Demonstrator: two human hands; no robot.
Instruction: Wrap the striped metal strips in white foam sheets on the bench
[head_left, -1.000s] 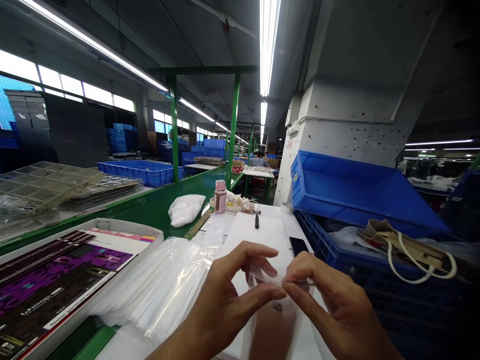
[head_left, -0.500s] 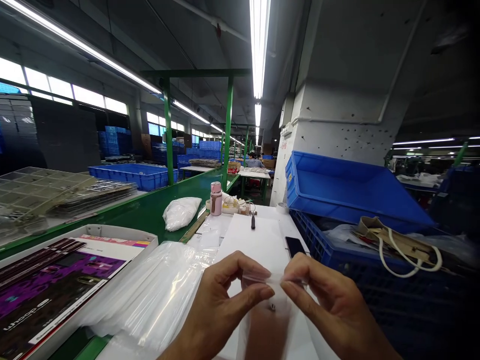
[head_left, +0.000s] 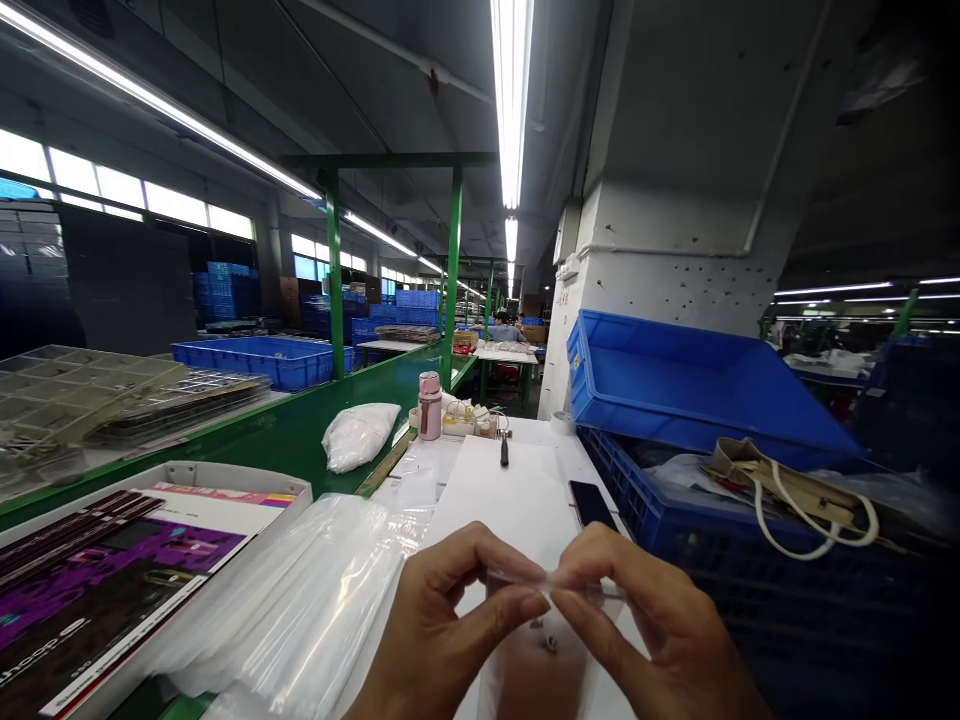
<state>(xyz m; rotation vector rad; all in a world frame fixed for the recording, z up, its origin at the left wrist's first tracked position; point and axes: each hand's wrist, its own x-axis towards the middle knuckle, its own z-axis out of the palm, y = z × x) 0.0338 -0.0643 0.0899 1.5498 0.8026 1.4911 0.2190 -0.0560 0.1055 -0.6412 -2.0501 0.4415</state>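
Observation:
A clear plastic bag hangs between my hands, with small dark bits and something brownish showing through it, too blurred to name. My left hand pinches its top edge between thumb and forefinger. Beside it, my right hand grips the same edge, the fingertips of both hands nearly touching. Below them lies a white sheet on the table, bearing a dark-handled tool. A pile of clear plastic bags lies left of my left hand, and a phone rests beyond my right hand.
At left is a tray holding printed packaging. A pink bottle and a white bundle stand farther back. On the right, a tilted blue crate and a beige bag sit on another crate. A person is in the distance.
My fingertips have come closer together along the bag's top edge. The view has shifted slightly, so the surroundings sit a little lower.

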